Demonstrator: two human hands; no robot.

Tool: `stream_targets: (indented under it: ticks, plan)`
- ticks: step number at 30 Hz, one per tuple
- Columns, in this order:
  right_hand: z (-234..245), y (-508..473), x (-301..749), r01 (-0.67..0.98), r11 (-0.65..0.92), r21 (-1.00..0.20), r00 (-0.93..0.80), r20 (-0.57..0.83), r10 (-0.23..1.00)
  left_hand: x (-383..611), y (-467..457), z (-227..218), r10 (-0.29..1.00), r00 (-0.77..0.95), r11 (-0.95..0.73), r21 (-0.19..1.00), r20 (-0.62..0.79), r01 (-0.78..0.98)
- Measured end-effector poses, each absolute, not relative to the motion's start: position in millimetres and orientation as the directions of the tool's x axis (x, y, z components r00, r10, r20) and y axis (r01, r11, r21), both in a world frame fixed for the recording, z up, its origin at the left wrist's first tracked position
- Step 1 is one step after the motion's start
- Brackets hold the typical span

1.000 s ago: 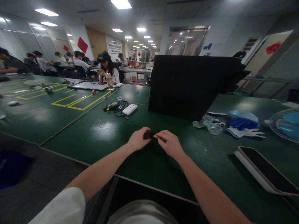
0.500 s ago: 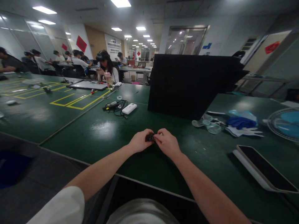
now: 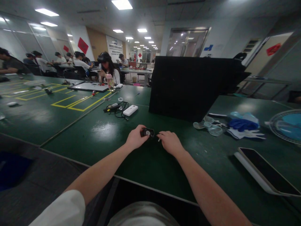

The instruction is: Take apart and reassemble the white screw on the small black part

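My left hand [image 3: 136, 138] is closed around a small black device [image 3: 148, 132] that has a pale round disc on the side facing me. A short gap to its right separates it from my right hand [image 3: 171, 142]. The fingers of that hand pinch a small pale piece [image 3: 159, 140], too small to name. Both hands are above the green tabletop [image 3: 141, 166], near its front edge.
A black panel [image 3: 181, 88] stands beyond my hands. Left of it lie a white power bank [image 3: 130, 110] and black cables [image 3: 115, 107]. At the right are gloves [image 3: 244, 128], a phone [image 3: 268, 169] on a white box, and a fan [image 3: 288, 125]. People sit beyond the table.
My hands have moved apart. The left has turned the black device so its disc shows, and the right has drawn back from it with a small pale piece in its fingers.
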State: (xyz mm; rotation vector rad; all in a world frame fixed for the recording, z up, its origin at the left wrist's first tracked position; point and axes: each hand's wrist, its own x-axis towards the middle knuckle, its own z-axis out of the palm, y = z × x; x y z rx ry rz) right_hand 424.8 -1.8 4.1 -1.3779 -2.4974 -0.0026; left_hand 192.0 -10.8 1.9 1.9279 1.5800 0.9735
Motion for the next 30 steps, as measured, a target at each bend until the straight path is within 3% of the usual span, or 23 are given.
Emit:
stream_targets:
  ticks: [7,11,13,15,23,30]
  plan:
    - [4,1,464,0.907,0.338,-0.25,-0.259,0.302,0.918,195,-12,-2,0.959,0.168,-0.283,0.732,0.229,0.619]
    - [11,-3,462,0.814,0.222,-0.537,-0.1,0.247,0.964,196,-12,-2,0.962,0.177,-0.275,0.727,0.21,0.629]
    - [14,-7,452,0.684,0.235,-0.691,-0.086,0.244,0.966,197,-12,-3,0.962,0.18,-0.272,0.731,0.204,0.626]
    - [17,-13,440,0.585,0.299,-0.754,-0.118,0.285,0.951,198,-13,-4,0.961,0.186,-0.275,0.733,0.202,0.623]
    - [14,-26,418,0.588,0.448,-0.673,-0.233,0.39,0.891,201,-15,-6,0.953,0.216,-0.303,0.708,0.214,0.638]
    - [13,-25,416,0.67,0.473,-0.572,-0.316,0.357,0.879,201,-16,-5,0.955,0.225,-0.295,0.724,0.196,0.623]
